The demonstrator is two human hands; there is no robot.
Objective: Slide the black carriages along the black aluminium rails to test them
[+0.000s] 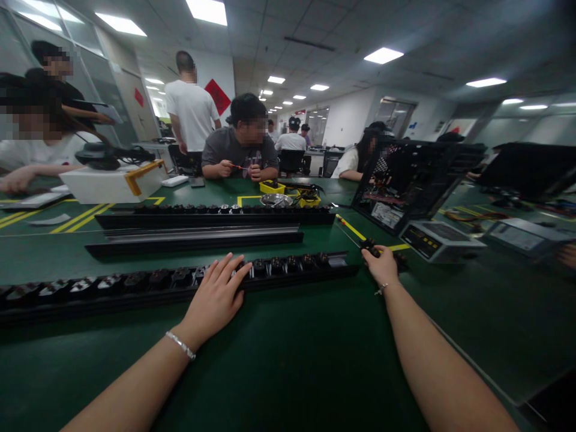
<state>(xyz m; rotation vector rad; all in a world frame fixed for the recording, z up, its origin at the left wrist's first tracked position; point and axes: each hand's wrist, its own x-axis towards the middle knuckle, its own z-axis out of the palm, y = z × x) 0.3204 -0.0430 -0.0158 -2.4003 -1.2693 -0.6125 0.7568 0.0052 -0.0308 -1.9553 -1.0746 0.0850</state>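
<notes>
My left hand [219,291] lies with its fingers spread over the nearest long black channel [301,279], on top of a row of black socket-like modules [159,278]. At the right end of this channel, a little beyond it, my right hand [382,265] has its fingers closed on a small black part [369,245]. That part's exact kind is partly hidden by the fingers. More dark parts lie by the right wrist, too blurred to name. Behind the near channel lies another channel [202,236], and farther back a third channel [216,218] carries a row of modules.
An open computer case [387,180] stands at the right, beside a power supply unit [441,240]. Yellow bins [272,187] and a metal bowl [276,200] are at the back. Opposite, a person [243,144] holds a screwdriver. A white box [110,185] sits back left.
</notes>
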